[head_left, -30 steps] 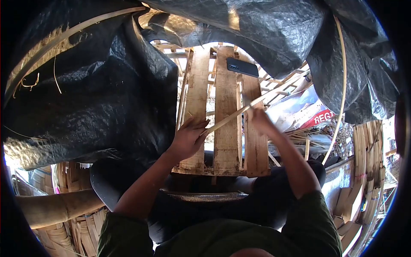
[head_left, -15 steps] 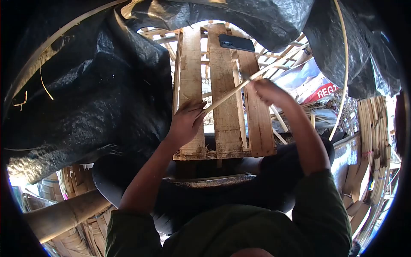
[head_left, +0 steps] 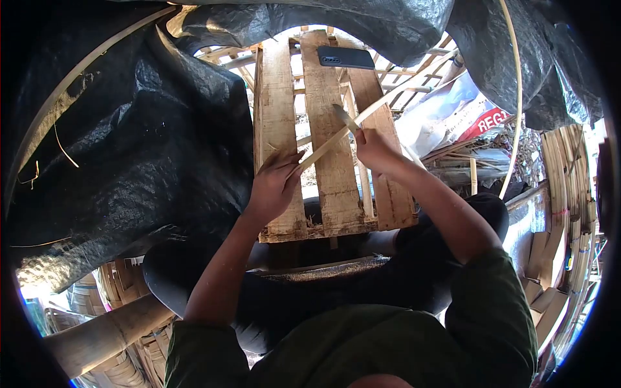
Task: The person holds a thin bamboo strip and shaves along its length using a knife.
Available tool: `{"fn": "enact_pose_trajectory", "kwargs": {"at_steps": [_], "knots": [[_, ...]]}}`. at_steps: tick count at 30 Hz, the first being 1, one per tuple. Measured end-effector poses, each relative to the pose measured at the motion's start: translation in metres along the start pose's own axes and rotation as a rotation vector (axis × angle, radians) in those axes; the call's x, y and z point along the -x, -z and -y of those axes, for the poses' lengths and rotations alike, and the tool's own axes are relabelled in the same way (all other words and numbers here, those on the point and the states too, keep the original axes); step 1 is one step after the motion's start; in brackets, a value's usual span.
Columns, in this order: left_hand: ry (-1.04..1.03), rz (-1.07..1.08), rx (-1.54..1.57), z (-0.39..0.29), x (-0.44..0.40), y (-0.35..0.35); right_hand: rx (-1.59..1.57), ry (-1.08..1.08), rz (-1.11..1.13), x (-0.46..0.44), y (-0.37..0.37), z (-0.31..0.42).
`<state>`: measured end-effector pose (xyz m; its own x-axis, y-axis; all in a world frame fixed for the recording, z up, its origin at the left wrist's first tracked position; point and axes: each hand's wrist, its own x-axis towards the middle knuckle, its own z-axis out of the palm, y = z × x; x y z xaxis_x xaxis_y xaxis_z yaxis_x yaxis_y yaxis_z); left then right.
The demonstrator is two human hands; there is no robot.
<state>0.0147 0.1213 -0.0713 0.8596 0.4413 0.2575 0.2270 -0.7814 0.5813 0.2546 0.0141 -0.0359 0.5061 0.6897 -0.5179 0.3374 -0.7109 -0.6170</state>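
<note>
A long pale strip [head_left: 326,147] slants up to the right across the slatted wooden bench [head_left: 333,187]. Its lower end is under the fingers of my left hand [head_left: 273,184], which are closed round it over the left plank. My right hand [head_left: 376,151] is a fist round the handle of a knife [head_left: 345,117]. The blade points up and to the left and crosses the strip near the middle plank; the handle is mostly hidden in the fist.
A dark phone [head_left: 347,57] lies at the bench's far end. Black plastic sheeting [head_left: 149,161] hangs at the left and overhead. A printed sack [head_left: 453,116] and loose sticks lie at the right, near bundled slats [head_left: 563,187]. A bamboo pole [head_left: 110,336] is at lower left.
My right hand has moved left and down along the strip with the knife, closer to my left hand. The whole view has shifted, and the bench sits higher in it.
</note>
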Motion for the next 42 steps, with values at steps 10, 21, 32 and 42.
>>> {"fn": "enact_pose_trajectory", "kwargs": {"at_steps": [10, 21, 32, 42], "knots": [[-0.019, -0.002, -0.002, 0.004, -0.001, -0.002, 0.049, 0.026, 0.019, 0.008, 0.001, -0.001], [-0.007, 0.007, -0.034, 0.004, -0.003, -0.003, -0.222, -0.048, 0.517, 0.032, 0.034, 0.013], [-0.015, -0.051, -0.024, -0.001, -0.003, -0.003, -0.024, 0.046, 0.169, 0.011, 0.037, -0.007], [0.034, -0.012, 0.020, 0.001, -0.003, -0.003, -0.283, -0.098, 0.250, 0.006, 0.046, -0.004]]}}
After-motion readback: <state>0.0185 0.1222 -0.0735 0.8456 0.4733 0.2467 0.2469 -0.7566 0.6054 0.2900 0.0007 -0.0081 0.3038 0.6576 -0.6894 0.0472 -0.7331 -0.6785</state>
